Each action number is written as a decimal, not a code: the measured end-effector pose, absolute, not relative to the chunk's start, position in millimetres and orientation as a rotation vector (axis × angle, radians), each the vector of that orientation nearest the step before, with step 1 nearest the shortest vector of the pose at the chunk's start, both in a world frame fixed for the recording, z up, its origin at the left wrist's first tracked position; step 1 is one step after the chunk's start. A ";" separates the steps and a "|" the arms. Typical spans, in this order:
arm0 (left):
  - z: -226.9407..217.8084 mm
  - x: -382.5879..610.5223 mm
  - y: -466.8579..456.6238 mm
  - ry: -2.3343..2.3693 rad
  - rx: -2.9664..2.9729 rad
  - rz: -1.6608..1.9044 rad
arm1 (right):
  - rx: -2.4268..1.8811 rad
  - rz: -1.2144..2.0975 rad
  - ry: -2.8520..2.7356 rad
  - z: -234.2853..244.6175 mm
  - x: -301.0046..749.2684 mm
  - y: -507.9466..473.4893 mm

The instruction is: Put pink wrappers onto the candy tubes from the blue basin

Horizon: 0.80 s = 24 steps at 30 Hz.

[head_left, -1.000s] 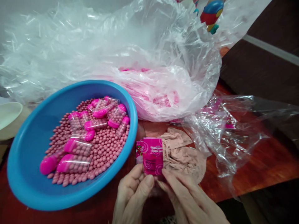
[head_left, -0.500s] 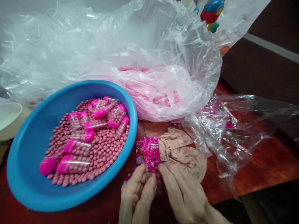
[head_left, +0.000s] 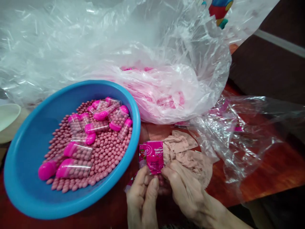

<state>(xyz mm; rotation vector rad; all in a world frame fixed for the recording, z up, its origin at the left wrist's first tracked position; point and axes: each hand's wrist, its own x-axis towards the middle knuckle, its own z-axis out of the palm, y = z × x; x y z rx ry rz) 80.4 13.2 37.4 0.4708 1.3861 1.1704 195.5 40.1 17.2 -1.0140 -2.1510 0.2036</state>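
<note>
Between my two hands is a small clear packet with a bright pink printed top; pink candy balls show in its lower part. My left hand pinches its left edge with thumb and fingers. On the other side, my right hand has its bent fingers closed on the right edge, fingertips partly hidden. A crumpled beige cloth lies just beyond my right hand. To the left stands a blue basin of loose pink candy balls, with several clear, pink-capped capsules on top.
A large clear plastic bag with pink items inside lies behind the basin. More crumpled clear film spreads over the reddish table at the right. A pale bowl sits at the left edge.
The pink top of the packet now stands flatter and shows more of its printing. My right hand has shifted slightly and its fingers are more bent. The view has moved a little.
</note>
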 end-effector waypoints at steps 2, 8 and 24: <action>37.5 81.3 15.0 1.355 0.442 1.183 | -1.011 0.241 -2.125 15.5 196.6 39.9; 38.4 74.0 25.7 1.163 0.278 1.122 | -1.117 0.516 -1.939 17.0 193.8 35.3; 43.0 77.3 24.6 1.232 0.188 1.155 | -1.450 1.455 -0.918 30.3 161.0 31.9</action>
